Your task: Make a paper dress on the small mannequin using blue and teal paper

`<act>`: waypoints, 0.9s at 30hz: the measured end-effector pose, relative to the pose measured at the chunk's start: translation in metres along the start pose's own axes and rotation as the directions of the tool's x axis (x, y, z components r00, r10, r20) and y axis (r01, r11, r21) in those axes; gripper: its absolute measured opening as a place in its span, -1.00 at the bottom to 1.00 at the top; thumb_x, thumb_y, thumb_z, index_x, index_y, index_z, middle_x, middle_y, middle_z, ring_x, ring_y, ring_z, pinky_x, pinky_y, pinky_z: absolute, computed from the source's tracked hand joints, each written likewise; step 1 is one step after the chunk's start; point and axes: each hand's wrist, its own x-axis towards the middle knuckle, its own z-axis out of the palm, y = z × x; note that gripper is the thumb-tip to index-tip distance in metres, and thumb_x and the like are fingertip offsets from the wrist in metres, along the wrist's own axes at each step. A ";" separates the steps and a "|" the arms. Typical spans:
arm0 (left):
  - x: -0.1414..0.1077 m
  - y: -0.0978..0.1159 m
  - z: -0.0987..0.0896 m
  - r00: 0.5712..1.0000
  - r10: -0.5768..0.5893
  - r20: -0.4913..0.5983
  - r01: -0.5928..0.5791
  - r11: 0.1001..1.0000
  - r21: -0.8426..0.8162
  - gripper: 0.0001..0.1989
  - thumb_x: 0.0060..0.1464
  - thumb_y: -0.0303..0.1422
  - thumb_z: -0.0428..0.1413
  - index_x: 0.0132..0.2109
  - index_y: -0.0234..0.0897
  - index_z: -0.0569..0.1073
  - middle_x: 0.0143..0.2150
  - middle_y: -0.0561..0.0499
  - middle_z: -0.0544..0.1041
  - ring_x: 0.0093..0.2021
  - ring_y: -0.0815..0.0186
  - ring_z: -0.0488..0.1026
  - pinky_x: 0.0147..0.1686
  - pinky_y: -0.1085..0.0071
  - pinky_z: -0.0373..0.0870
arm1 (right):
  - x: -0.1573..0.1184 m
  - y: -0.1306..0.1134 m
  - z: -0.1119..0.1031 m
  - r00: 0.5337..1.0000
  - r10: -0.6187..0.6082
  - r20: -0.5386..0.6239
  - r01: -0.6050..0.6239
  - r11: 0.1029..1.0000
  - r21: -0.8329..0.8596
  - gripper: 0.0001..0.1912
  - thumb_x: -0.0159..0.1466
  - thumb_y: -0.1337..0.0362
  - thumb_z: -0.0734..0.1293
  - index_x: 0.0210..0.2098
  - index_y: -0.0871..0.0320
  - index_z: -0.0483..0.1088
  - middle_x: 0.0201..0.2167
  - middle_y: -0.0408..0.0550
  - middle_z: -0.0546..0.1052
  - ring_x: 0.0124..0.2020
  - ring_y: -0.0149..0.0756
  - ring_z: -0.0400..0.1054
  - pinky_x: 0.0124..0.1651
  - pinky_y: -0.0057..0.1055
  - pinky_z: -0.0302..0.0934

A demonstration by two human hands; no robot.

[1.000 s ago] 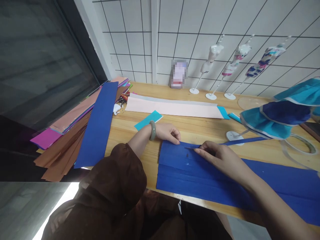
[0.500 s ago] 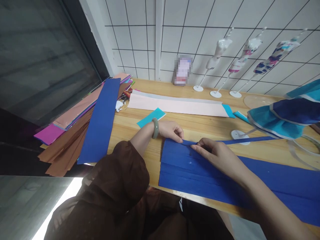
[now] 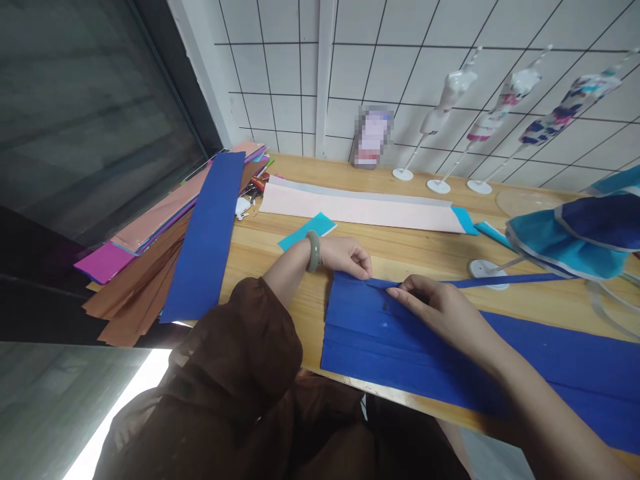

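Note:
A long sheet of blue paper (image 3: 370, 340) lies along the table's front edge, with crease lines in it. My left hand (image 3: 346, 256), below a green bangle, is closed on the sheet's top edge near its left corner. Just to the right, my right hand (image 3: 425, 297) pinches the same edge between thumb and fingers. From behind my right hand a narrow blue strip (image 3: 510, 281) runs right, across a white stand base (image 3: 489, 272). Whether the strip joins the sheet is hidden by my hand.
Brown, pink and purple papers lie at the left, beside a separate blue sheet (image 3: 205, 233). Behind my hands are a teal piece (image 3: 307, 231) and a long pale pink strip (image 3: 350, 207). Small dress forms stand by the wall; a blue ruffled piece (image 3: 575, 233) is at right.
The whole view has shifted slightly, so things sit a little farther right. Both hands keep nearly the same hold on the blue paper's edge.

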 end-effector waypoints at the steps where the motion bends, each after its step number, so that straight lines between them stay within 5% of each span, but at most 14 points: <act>1: 0.000 0.000 0.000 1.000 0.004 -0.001 -0.004 1.000 0.007 -0.88 -0.09 -0.38 0.20 -0.35 -0.34 0.52 -0.44 0.06 0.53 -0.42 0.46 0.41 -0.37 0.52 0.28 | 0.000 0.000 0.000 1.000 -0.002 0.001 0.002 1.000 0.005 -0.56 0.21 -0.14 0.17 -0.47 0.10 0.33 -0.59 -0.15 0.44 -0.55 -0.33 0.28 -0.48 -0.45 0.10; 27: 0.000 -0.004 0.000 1.000 0.017 -0.016 -0.017 0.999 0.028 -0.85 -0.09 -0.35 0.19 -0.34 -0.36 0.52 -0.42 0.03 0.54 -0.41 0.43 0.41 -0.38 0.51 0.27 | 0.000 0.002 0.007 0.999 -0.023 -0.029 0.023 1.000 0.009 -0.55 0.21 -0.14 0.16 -0.48 0.11 0.31 -0.60 -0.15 0.44 -0.57 -0.33 0.28 -0.50 -0.44 0.09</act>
